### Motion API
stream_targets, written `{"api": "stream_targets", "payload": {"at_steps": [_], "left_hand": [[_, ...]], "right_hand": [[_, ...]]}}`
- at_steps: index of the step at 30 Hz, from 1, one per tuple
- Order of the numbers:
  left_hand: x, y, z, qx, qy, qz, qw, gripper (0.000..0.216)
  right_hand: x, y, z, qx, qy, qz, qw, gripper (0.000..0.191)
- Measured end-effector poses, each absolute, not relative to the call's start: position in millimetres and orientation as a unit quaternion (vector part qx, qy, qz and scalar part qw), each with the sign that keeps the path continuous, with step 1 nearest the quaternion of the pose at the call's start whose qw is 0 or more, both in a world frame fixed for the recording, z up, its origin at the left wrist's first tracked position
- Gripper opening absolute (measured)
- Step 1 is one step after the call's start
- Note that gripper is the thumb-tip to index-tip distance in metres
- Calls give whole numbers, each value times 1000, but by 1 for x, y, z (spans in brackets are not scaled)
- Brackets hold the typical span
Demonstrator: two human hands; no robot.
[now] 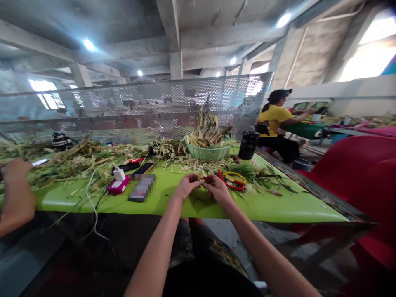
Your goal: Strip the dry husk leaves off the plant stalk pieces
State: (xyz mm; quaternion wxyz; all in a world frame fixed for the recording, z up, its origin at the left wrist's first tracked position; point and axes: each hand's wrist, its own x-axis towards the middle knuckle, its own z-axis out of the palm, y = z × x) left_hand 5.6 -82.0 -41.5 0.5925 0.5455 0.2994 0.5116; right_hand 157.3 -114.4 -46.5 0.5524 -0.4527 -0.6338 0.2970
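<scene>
A: ok, where'd you have that pale plant bit (201,179)?

B: Right at your fingertips, over a bare stretch of the green desk (262,208). Your left hand (187,185) and right hand (216,189) both looked like they were pinching it, nearly meeting. The red and yellow loops (235,187) lay just beside your right hand, with leafy greens (247,169) around them and the green basket (207,153) farther back.

A: anything risky there?

B: Dropping it, mostly. It was tiny, and a loose pinch could've lost it among the similar-coloured scraps (182,166). A wide right-hand swing might've knocked those loops too. And your white cable (88,192) drooped past the near edge, so a knee could've hooked it and yanked the pink power block (118,185) along.

A: what couldn't you make out?

B: The bit's shape, tbh, since your fingers covered most of it. The phone (141,188) had its screen blurred out, the other person's arm (18,198) got cut off at the left with its hand mostly lost, and under the desk was too dark to read.
</scene>
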Motion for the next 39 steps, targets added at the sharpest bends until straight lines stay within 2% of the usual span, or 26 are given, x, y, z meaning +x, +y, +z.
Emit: {"api": "stream_targets", "payload": {"at_steps": [6, 12, 21, 29, 39], "left_hand": [[3, -79, -42, 554, 307, 515, 577, 37], [4, -83, -40, 559, 308, 503, 583, 35], [3, -84, -41, 578, 291, 474, 597, 34], [2, -78, -48, 592, 279, 456, 603, 35], [2, -81, -46, 609, 303, 461, 570, 34]], "right_hand": [[156, -117, -44, -442, -620, 351, 546, 36], [156, -118, -43, -471, -610, 343, 537, 31], [157, -121, -40, -468, -563, 352, 583, 40], [155, -122, -37, -463, -557, 375, 579, 43], [156, -125, -36, -469, -552, 356, 590, 40]]}}
